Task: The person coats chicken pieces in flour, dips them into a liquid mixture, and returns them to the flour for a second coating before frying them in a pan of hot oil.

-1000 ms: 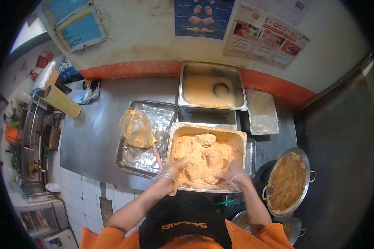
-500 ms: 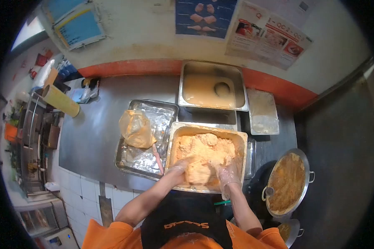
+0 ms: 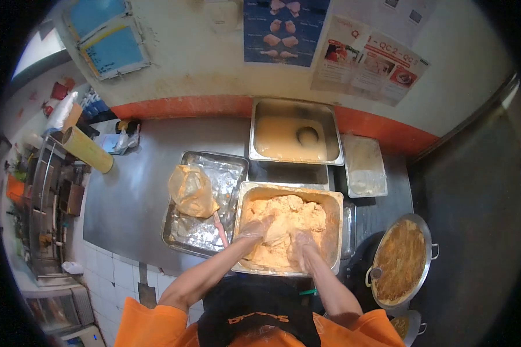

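A deep metal pan (image 3: 337, 231) holds pale orange, flour-like coating with lumpy coated pieces heaped toward its far side. My left hand (image 3: 257, 229), in a clear plastic glove, is in the coating at the pan's left part. Its fingers reach toward the middle, partly coated and blurred. My right hand (image 3: 300, 247), also gloved, is down in the coating just right of centre, its fingers hidden or smeared. Whether either hand grips a piece cannot be made out.
Left of the pan, a metal tray (image 3: 209, 236) bears a plastic bag (image 3: 191, 191). Behind stands a pan of orange liquid (image 3: 289, 139) with a round dark item. A lidded container (image 3: 366, 165) is at the back right; a wide pan of brown oil (image 3: 402, 260) stands right.
My right hand has moved left and inward through the coating, and my left hand has shifted slightly toward the middle. The whole view has tilted, so the table sits a little lower.
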The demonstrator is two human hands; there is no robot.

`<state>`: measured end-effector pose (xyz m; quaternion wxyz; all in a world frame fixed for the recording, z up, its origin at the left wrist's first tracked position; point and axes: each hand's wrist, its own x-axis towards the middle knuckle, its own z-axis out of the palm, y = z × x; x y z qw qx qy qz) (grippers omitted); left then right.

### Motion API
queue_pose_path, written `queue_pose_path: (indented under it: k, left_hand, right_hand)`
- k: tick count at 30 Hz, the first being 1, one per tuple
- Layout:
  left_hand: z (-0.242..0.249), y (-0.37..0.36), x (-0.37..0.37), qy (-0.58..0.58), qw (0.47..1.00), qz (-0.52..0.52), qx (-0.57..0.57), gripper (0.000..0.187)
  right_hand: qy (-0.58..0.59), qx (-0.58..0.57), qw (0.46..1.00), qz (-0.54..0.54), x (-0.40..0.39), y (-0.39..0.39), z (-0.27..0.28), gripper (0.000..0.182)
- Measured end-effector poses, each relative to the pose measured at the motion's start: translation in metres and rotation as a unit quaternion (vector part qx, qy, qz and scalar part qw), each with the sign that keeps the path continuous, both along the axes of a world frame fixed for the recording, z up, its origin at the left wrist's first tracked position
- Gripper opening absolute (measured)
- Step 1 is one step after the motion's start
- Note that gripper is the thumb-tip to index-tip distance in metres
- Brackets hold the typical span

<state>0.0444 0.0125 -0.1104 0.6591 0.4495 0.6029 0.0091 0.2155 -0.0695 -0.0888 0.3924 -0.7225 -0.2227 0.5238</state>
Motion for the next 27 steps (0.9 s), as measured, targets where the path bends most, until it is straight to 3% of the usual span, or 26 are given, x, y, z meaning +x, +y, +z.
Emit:
queue_pose_path:
  k: [1, 2, 3, 4, 6, 8, 11, 13, 15, 18, 21, 24, 25, 27]
  left_hand:
    - [0.003, -0.008, 0.004, 0.031, 0.998, 0.023, 0.049, 0.085]
    - [0.005, -0.011, 0.001, -0.001, 0.999, 0.047, 0.016, 0.081]
    - [0.013, -0.012, -0.001, -0.036, 0.997, 0.071, -0.019, 0.076]
    - [0.004, -0.008, -0.006, -0.059, 0.998, 0.031, -0.007, 0.069]
    - [-0.012, 0.000, -0.016, -0.108, 0.993, -0.043, 0.021, 0.057]
    - [0.091, 0.008, -0.007, -0.130, 0.973, 0.185, -0.052, 0.056]
    - [0.069, 0.034, -0.003, -0.225, 0.955, 0.170, -0.095, 0.066]
    - [0.043, 0.039, 0.014, -0.039, 0.997, 0.005, 0.072, 0.075]
    - [0.015, 0.038, 0.036, 0.051, 0.985, -0.057, 0.153, 0.089]
    - [0.047, 0.043, 0.037, 0.111, 0.971, -0.153, 0.147, 0.088]
    - [0.054, 0.044, 0.029, 0.111, 0.958, -0.202, 0.173, 0.085]
    - [0.036, 0.051, 0.008, 0.066, 0.968, -0.212, 0.118, 0.080]
    - [0.046, 0.053, 0.008, -0.001, 0.979, -0.191, 0.076, 0.077]
    - [0.078, 0.055, 0.010, 0.030, 0.976, -0.189, 0.105, 0.079]
  right_hand:
    - [-0.082, 0.060, 0.992, 0.070, -0.001, -0.001, -0.005, 0.065]
    - [-0.098, 0.035, 0.990, 0.094, 0.000, -0.005, -0.010, 0.066]
    - [-0.115, 0.009, 0.986, 0.117, -0.002, -0.007, 0.019, 0.067]
    - [-0.132, -0.020, 0.981, 0.138, -0.004, -0.014, 0.048, 0.069]
    - [-0.093, -0.032, 0.994, 0.047, -0.007, -0.027, 0.109, 0.056]
    - [-0.016, -0.066, 0.996, -0.060, -0.002, -0.036, 0.116, 0.047]
    - [0.130, -0.117, 0.963, -0.204, 0.029, -0.044, 0.064, 0.039]
    - [0.168, -0.095, 0.962, -0.193, 0.038, -0.047, 0.013, 0.033]
    - [0.192, -0.068, 0.965, -0.165, 0.030, -0.036, -0.014, 0.027]
    - [0.295, -0.064, 0.948, -0.098, 0.015, -0.002, 0.006, 0.045]
    - [0.036, 0.019, 0.999, 0.016, -0.009, 0.000, -0.009, 0.062]
    - [-0.222, -0.006, 0.967, 0.126, -0.015, -0.011, 0.046, 0.071]
    - [-0.140, 0.000, 0.988, 0.068, -0.011, -0.023, 0.046, 0.065]
    - [0.015, 0.046, 0.996, -0.075, -0.006, -0.045, 0.061, 0.057]
